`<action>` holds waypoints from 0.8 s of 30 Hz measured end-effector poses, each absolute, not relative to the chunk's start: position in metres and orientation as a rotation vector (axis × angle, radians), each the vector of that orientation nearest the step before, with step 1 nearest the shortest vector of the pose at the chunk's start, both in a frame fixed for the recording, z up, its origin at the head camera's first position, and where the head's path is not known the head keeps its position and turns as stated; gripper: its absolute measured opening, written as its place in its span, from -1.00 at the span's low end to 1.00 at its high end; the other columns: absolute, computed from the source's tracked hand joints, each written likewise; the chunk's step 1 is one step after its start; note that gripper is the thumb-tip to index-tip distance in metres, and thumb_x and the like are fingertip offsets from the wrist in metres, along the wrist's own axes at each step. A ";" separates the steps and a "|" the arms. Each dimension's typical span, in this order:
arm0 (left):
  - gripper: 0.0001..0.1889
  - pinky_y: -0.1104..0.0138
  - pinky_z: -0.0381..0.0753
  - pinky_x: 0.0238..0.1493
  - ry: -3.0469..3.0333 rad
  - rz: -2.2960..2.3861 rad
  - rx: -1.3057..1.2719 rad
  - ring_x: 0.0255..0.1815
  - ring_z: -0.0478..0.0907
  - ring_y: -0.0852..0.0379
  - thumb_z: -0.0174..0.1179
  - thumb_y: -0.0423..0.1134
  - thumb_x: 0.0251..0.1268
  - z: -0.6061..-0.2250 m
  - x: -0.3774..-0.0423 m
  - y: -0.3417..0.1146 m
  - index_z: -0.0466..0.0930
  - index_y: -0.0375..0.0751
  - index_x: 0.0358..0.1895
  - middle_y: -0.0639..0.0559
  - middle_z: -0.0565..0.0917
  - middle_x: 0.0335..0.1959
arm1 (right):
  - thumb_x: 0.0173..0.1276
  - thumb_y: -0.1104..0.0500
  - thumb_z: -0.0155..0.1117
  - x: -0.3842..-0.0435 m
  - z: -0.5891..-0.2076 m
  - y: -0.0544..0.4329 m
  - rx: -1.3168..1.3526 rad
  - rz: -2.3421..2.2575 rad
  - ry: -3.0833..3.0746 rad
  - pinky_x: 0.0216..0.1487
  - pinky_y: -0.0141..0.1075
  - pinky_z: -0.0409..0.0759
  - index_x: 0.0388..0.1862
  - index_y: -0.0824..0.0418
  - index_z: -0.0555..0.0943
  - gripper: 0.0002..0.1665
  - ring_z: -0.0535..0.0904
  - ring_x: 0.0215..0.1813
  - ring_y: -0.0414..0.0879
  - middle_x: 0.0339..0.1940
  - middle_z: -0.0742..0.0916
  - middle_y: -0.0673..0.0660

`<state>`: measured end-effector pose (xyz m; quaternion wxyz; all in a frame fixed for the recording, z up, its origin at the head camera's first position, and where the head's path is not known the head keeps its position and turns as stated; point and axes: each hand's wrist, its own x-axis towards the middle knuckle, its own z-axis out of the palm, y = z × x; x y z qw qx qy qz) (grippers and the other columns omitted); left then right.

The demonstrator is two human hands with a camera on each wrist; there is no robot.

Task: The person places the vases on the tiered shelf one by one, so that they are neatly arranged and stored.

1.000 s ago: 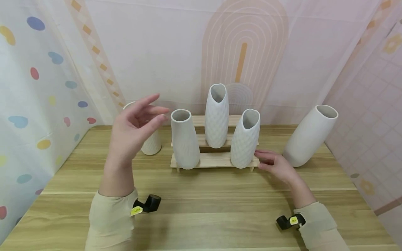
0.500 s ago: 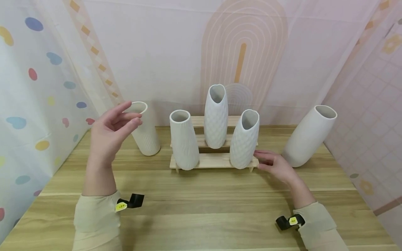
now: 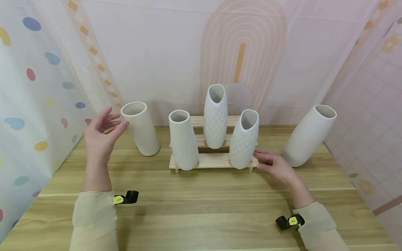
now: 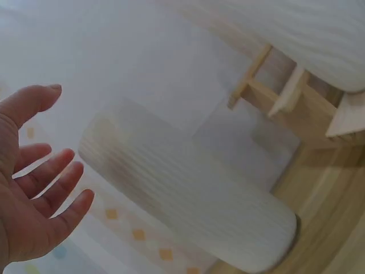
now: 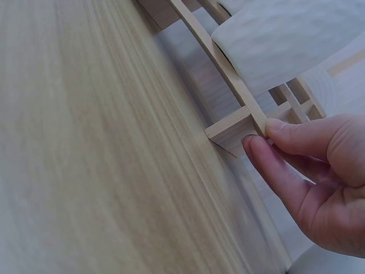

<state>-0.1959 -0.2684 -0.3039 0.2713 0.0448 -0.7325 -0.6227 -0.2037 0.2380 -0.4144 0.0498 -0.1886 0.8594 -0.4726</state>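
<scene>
White ceramic fills a wooden table (image 3: pixel 201 209): a large smooth vase (image 3: pixel 309 136) leans at three o'clock, three patterned vases stand on the stepped wooden rack (image 3: pixel 213 161) at twelve, and a ribbed vase (image 3: pixel 140 128) stands off the rack at ten. The left hand (image 3: pixel 101 137), fingers spread, hovers just beside the ribbed vase, holding nothing. The right hand's (image 3: pixel 274 165) fingertips (image 5: pixel 259 142) press the rack's right end. Judged so, two vases remain unshelved.

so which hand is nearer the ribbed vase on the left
Left. The left hand is open just beside the ribbed vase, fingers not quite touching it. The right hand is far across the table, its fingers at the end of the wooden rack.
</scene>
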 end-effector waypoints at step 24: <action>-0.15 0.27 0.49 0.05 -2.101 -1.675 -0.075 0.14 0.44 0.08 0.49 -0.41 0.02 -0.367 -0.249 -0.271 0.35 0.10 0.43 0.08 0.48 0.22 | 0.37 0.33 0.31 -0.204 -0.415 0.236 -0.590 -1.450 2.624 0.25 0.01 0.46 0.29 0.47 0.49 -0.47 0.37 0.36 0.31 0.34 0.48 0.42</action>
